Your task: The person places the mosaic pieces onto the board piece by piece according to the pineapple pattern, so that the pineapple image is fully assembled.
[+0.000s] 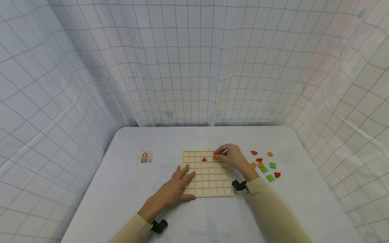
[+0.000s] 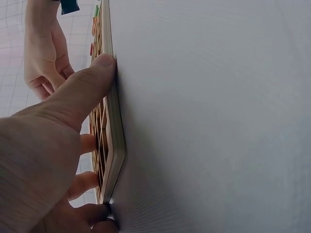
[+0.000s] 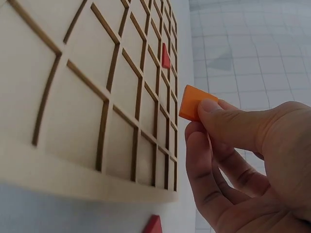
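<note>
My right hand (image 1: 233,157) pinches a straight-edged orange tile (image 3: 193,103) between thumb and fingers, over the far right part of a wooden grid board (image 1: 209,185). The right wrist view shows the tile held up off the grid. One red triangle tile (image 1: 204,159) lies in a cell near the board's far side, left of the orange tile. My left hand (image 1: 174,191) rests at the board's near left corner with its fingers spread. In the left wrist view its thumb (image 2: 92,77) touches the board's edge, while other fingertips reach over the grid.
Right of the board lie several loose tiles: red quarter-circle-like pieces (image 1: 277,174), orange discs (image 1: 269,154) and green squares (image 1: 270,178). A small gridded picture card (image 1: 144,157) lies left of the board. Checked white curtains (image 1: 194,67) surround the white table (image 1: 121,189).
</note>
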